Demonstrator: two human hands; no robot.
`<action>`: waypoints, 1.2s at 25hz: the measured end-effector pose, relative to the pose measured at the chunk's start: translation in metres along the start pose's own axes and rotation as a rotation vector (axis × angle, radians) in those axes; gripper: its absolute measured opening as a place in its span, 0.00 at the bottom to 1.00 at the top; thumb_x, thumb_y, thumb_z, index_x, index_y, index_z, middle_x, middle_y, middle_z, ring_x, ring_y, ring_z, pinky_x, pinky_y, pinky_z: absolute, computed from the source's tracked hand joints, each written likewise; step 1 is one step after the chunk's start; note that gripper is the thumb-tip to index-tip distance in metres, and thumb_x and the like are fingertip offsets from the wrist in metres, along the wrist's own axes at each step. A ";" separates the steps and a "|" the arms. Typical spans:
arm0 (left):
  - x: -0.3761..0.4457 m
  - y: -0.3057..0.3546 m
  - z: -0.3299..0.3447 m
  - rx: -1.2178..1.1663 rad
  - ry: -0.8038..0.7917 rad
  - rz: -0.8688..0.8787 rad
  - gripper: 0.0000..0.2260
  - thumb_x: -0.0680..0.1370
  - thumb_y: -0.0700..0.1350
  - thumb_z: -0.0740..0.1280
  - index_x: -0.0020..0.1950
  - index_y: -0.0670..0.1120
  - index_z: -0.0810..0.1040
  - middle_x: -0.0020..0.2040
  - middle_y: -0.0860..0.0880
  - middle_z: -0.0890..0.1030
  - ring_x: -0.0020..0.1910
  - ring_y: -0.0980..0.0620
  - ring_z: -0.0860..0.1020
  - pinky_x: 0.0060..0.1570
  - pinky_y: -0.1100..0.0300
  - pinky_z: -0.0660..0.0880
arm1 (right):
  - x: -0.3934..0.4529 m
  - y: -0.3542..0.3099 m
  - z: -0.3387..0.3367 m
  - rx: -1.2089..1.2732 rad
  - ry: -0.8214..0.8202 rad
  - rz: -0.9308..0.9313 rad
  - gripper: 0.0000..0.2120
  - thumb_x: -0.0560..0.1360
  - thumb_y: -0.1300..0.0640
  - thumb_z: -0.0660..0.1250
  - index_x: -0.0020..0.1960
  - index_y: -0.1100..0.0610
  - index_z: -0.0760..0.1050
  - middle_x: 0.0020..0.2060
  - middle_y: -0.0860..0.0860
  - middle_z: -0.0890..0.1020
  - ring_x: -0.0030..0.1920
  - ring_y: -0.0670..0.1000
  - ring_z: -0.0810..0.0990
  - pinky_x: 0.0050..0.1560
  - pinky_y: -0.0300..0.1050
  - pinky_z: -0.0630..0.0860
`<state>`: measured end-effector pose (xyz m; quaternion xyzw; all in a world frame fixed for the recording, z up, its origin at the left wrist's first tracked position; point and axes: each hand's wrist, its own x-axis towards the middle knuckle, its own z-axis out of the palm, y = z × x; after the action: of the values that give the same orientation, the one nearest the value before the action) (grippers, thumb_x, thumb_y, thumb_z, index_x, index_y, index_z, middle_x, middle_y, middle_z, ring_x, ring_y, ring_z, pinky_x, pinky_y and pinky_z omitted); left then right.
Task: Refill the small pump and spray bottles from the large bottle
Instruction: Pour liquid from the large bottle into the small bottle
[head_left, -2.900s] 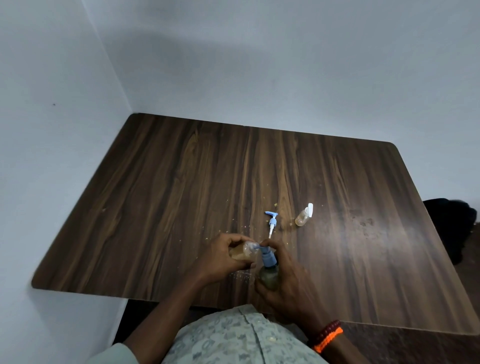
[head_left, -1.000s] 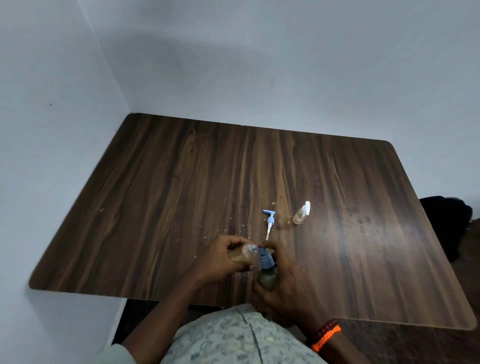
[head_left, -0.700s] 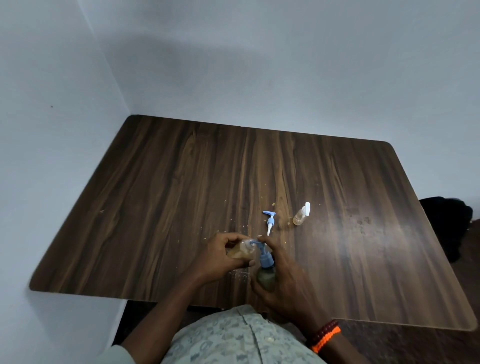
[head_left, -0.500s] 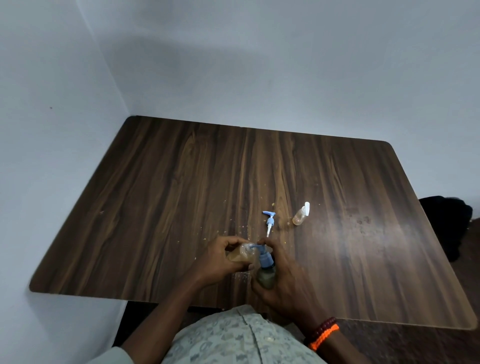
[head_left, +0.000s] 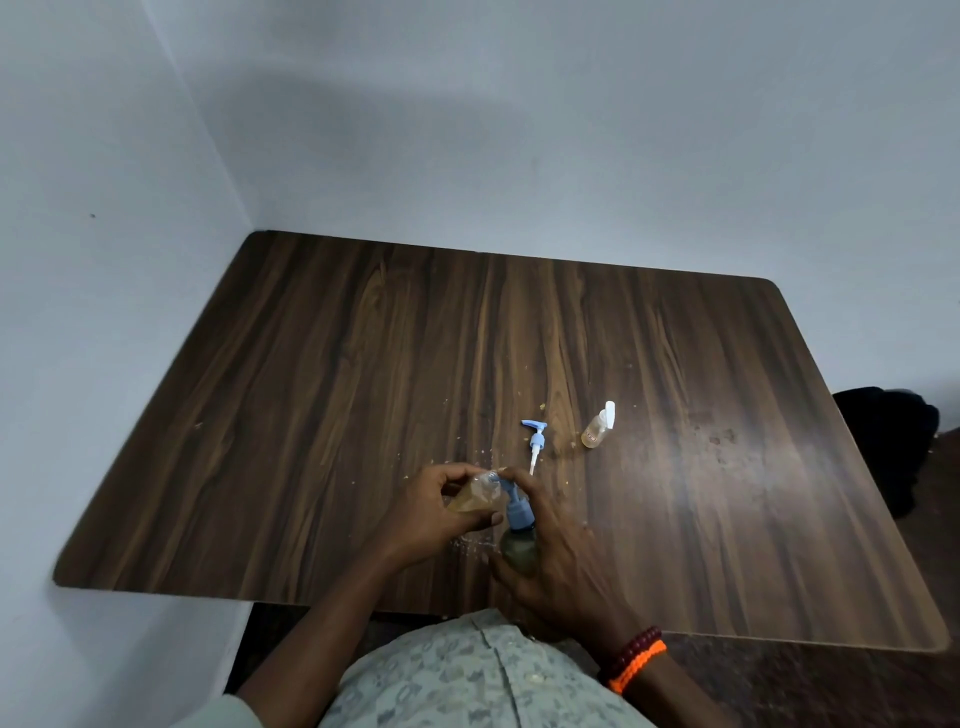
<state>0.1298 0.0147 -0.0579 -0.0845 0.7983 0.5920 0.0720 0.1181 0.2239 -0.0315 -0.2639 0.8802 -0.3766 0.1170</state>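
Head view, the only one. Dark wood-grain table (head_left: 363, 389) with rounded corners, pushed into a corner of pale blue-grey walls (head_left: 519, 130); left edge against one wall, far edge against the other. Small crumbs or droplets are scattered mid-table, with a patch of dull smears to the right. A dark object (head_left: 888, 441) sits off the table's right edge, too dim to identify. Dark floor shows beyond the near edge.

Task items cluster near the near-centre edge. Left hand (head_left: 431, 512) is curled around a small clear bottle (head_left: 470, 496) of amber liquid, tilted, long axis roughly horizontal, mouth pointing right toward the other bottle's nozzle. Right hand (head_left: 561, 561) wraps the large bottle (head_left: 519, 551), dark olive contents, standing roughly upright at the table edge; long axis runs away from the camera, and the blue pump top (head_left: 514, 506) points up and left, its spout meeting the small bottle's mouth. A right fingertip sits on the pump head; whether it presses, can't tell.

Loose blue pump head (head_left: 535, 441) lies flat just beyond the hands, white dip tube pointing toward the person, spout to the left. Small spray bottle (head_left: 597, 428) is further right, apart from it, with amber liquid and a white cap; it reads as leaning with the cap end away and to the right.

Red and orange bead bracelets (head_left: 631, 657) on the right wrist. Patterned light shirt (head_left: 467, 675) at bottom of frame.
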 end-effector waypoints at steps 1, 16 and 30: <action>0.000 0.000 0.000 0.003 0.000 -0.003 0.20 0.67 0.52 0.82 0.58 0.56 0.86 0.54 0.55 0.88 0.55 0.54 0.85 0.60 0.43 0.82 | 0.001 0.000 0.000 0.000 0.011 0.005 0.36 0.73 0.50 0.76 0.77 0.44 0.63 0.58 0.29 0.72 0.56 0.22 0.73 0.53 0.18 0.69; 0.000 0.002 0.003 0.026 -0.001 0.019 0.18 0.67 0.53 0.82 0.56 0.60 0.86 0.53 0.58 0.88 0.53 0.58 0.85 0.56 0.52 0.83 | 0.006 0.004 -0.004 -0.015 0.017 0.026 0.31 0.73 0.45 0.72 0.72 0.38 0.62 0.54 0.37 0.80 0.46 0.41 0.82 0.46 0.41 0.82; 0.003 0.000 -0.001 -0.015 0.013 -0.003 0.20 0.66 0.56 0.82 0.57 0.59 0.86 0.53 0.56 0.88 0.54 0.56 0.85 0.56 0.49 0.85 | 0.005 0.000 -0.006 -0.094 0.000 -0.012 0.39 0.73 0.44 0.73 0.75 0.33 0.54 0.61 0.36 0.76 0.48 0.42 0.81 0.46 0.40 0.82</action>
<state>0.1265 0.0140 -0.0585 -0.0899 0.7940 0.5975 0.0671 0.1119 0.2248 -0.0277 -0.2745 0.8953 -0.3355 0.1024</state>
